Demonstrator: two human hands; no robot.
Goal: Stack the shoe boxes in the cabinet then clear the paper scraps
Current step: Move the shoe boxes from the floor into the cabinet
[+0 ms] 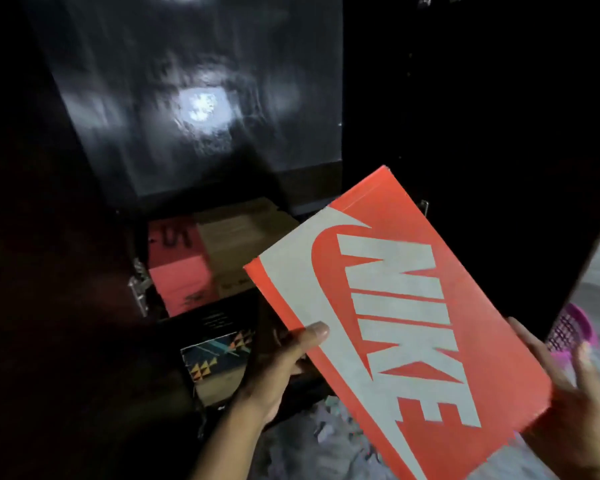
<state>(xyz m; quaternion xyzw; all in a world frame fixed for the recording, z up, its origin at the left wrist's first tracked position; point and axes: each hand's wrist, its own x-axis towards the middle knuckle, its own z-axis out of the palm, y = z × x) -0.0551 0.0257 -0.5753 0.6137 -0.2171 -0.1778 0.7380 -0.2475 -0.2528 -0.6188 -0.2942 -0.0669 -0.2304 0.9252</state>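
Observation:
I hold an orange shoe box (395, 306) with a large white logo on its lid, tilted, in front of the dark cabinet (194, 98). My left hand (284, 362) grips its left edge with the thumb on the lid. My right hand (568, 386) holds the lower right edge, fingers spread along the side. Inside the low cabinet opening lie an orange-red box (177, 268), a brown cardboard box (239, 244) and a dark box with a patterned label (215, 344). Paper scraps (329, 431) lie on the floor below the held box.
A pink mesh basket (568, 330) sits on the pale floor at the right, behind my right hand. An open dark cabinet door (482, 116) stands on the right. A metal hinge (139, 289) shows at the opening's left edge.

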